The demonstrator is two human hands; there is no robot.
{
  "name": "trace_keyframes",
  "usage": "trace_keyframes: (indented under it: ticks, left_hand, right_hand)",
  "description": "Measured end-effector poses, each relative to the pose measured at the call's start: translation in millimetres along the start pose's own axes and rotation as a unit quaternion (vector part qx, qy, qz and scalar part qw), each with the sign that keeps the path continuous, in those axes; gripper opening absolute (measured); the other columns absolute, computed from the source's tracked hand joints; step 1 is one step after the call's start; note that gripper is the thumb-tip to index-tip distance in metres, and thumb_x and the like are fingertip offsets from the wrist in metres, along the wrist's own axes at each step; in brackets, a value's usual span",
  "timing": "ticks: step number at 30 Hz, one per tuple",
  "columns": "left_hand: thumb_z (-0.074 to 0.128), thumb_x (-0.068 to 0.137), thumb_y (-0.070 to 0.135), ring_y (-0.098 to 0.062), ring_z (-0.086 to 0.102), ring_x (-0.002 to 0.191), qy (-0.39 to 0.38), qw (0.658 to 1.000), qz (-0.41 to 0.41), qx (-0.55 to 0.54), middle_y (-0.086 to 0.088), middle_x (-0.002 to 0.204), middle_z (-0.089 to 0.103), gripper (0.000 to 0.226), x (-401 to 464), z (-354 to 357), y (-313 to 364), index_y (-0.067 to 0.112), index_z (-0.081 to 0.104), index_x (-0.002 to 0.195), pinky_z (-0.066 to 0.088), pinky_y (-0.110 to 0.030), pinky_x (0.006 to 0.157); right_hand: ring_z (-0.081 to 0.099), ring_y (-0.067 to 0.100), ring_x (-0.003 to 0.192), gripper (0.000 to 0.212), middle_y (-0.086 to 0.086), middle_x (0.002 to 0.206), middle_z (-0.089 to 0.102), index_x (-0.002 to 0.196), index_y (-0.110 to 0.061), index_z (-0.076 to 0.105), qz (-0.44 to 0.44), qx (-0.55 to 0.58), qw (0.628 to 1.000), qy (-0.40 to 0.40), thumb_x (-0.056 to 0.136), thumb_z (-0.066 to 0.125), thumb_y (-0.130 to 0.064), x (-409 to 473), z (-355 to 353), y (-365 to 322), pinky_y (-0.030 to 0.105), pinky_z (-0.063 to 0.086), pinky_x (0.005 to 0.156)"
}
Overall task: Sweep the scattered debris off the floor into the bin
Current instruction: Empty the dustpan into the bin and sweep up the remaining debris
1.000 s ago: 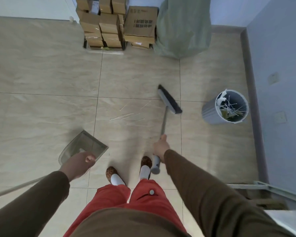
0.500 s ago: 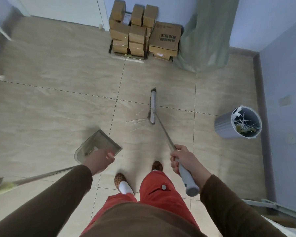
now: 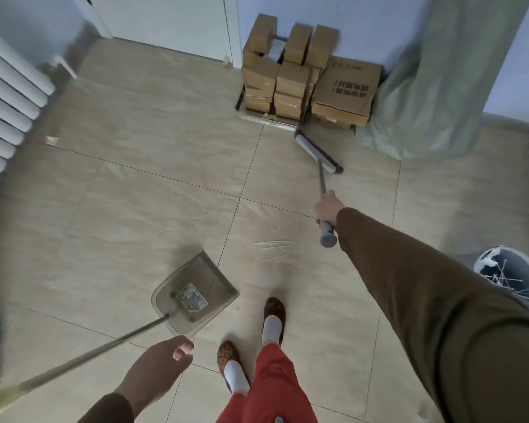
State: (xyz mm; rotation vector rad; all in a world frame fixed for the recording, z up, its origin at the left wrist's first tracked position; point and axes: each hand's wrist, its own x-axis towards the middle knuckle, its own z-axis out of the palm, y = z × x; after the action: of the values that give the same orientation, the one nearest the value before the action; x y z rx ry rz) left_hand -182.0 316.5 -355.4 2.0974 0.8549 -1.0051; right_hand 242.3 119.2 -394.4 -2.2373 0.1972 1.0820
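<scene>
The right hand (image 3: 328, 207), at about 2 o'clock from the person's feet, has its fingers wrapped round the grey handle of the broom (image 3: 320, 175), w/ the arm stretched far forward. The broom head (image 3: 317, 151) lies at approx. 1 o'clock, down near the floor just in front of the stacked cardboard boxes (image 3: 306, 80) and beside the green sack (image 3: 434, 87); I cannot tell if the bristles touch the tile. The debris (image 3: 272, 244), a few thin pale sticks, lies scattered on the floor (image 3: 135, 178) at 12 o'clock, btw. the broom handle's end and the dustpan (image 3: 196, 296), apart from both. The dustpan sits at about 11 o'clock, open mouth toward the sticks, its long metal handle (image 3: 83, 357) running out to 8 o'clock. The left hand (image 3: 162, 366) is at 10 o'clock, close beside this handle, fingers loosely curled; it does not seem to grip anything, the handle passes behind it. The bin (image 3: 513, 277) stands at 3 o'clock by the wall, already w/ similar sticks and some paper inside. A white radiator (image 3: 3, 111) is at 10 o'clock, far left.
</scene>
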Motion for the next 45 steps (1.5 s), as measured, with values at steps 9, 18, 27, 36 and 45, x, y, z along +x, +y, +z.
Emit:
trace_keyframes:
  ticks: [9, 18, 27, 36, 45]
  left_hand:
    - [0.058, 0.094, 0.031, 0.004, 0.059, 0.091, 0.011, 0.999, -0.027, -0.015, 0.015, 0.094, 0.065, 0.01, 5, -8, -14, 0.04, 0.06, 0.1, 0.04, -0.012, 0.075]
    - [0.058, 0.093, 0.035, -0.002, 0.062, 0.094, 0.026, 0.998, 0.0, -0.049, 0.013, 0.098, 0.066, 0.014, -10, -22, -27, 0.039, 0.063, 0.105, 0.05, -0.026, 0.086]
    - [0.057, 0.095, 0.037, -0.013, 0.063, 0.106, 0.14, 0.977, 0.157, 0.045, 0.012, 0.111, 0.067, 0.024, -76, -63, -54, 0.035, 0.064, 0.118, 0.052, -0.035, 0.089]
    - [0.07, 0.061, 0.08, -0.039, 0.054, 0.123, 0.324, 0.937, 0.004, 0.133, -0.015, 0.139, 0.056, 0.108, -136, -146, -161, 0.025, 0.036, 0.148, 0.045, -0.051, 0.096]
    - [0.071, 0.091, 0.023, -0.028, 0.054, 0.064, 0.067, 0.977, -0.058, -0.192, -0.023, 0.092, 0.065, 0.034, -119, -123, -165, 0.0, 0.063, 0.115, 0.047, -0.033, 0.06]
  right_hand:
    - [0.067, 0.035, 0.084, 0.065, 0.014, 0.085, 0.059, 0.145, -0.019, 0.02, -0.053, -0.223, 0.967, -0.107, 0.087, 0.041, 0.003, -5, 126, -9, 0.039, 0.058, 0.066]
    - [0.057, 0.02, 0.069, 0.075, 0.003, 0.085, 0.058, 0.152, -0.035, 0.015, -0.085, -0.566, 0.809, -0.135, 0.087, 0.036, -0.004, -98, 14, 60, 0.029, 0.042, 0.056]
    - [0.053, 0.01, 0.065, 0.083, -0.006, 0.091, 0.056, 0.15, -0.049, 0.023, -0.057, -0.648, 0.759, 0.007, 0.085, 0.037, 0.0, -225, -49, 111, 0.025, 0.047, 0.057]
    - [0.051, 0.02, 0.045, 0.056, 0.016, 0.084, 0.062, 0.139, -0.032, 0.043, -0.001, -0.27, 0.963, 0.031, 0.092, 0.052, -0.004, -318, 34, 196, 0.025, 0.04, 0.039]
    - [0.045, 0.02, 0.05, 0.043, 0.012, 0.072, 0.051, 0.131, -0.023, 0.048, 0.056, -0.03, 0.997, 0.051, 0.094, 0.051, -0.001, -345, 96, 224, 0.026, 0.039, 0.043]
